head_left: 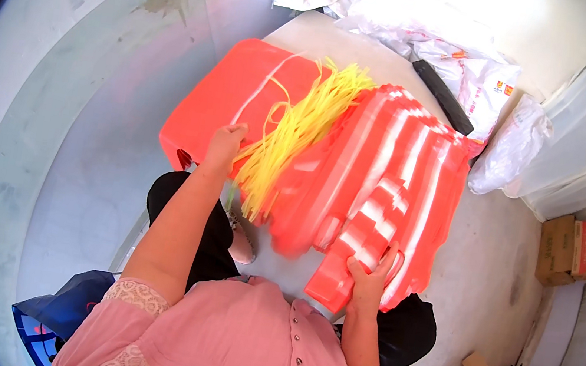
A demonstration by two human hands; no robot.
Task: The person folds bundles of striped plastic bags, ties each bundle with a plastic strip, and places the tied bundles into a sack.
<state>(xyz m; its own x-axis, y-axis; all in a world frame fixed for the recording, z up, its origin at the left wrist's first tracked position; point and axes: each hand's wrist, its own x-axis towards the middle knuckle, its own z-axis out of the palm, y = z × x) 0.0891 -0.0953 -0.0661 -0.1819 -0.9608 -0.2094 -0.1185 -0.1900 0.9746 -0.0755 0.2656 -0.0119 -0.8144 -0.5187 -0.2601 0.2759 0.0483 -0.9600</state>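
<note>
Right hand, grip clamped on a folded red-and-white bundle at half past four, over a striped stack. Left hand, ten o'clock, beside yellow strips; grip indeterminable. Presumed step: sorting the bundle; next move likely requires aligned folds.

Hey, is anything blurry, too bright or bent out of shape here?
In the head view, the lower left of the striped red-and-white stack is smeared, likely by motion; in the head view, the white plastic bags up top look washed out; in the head view, the greenish band at left bows, fisheye-style.
</note>
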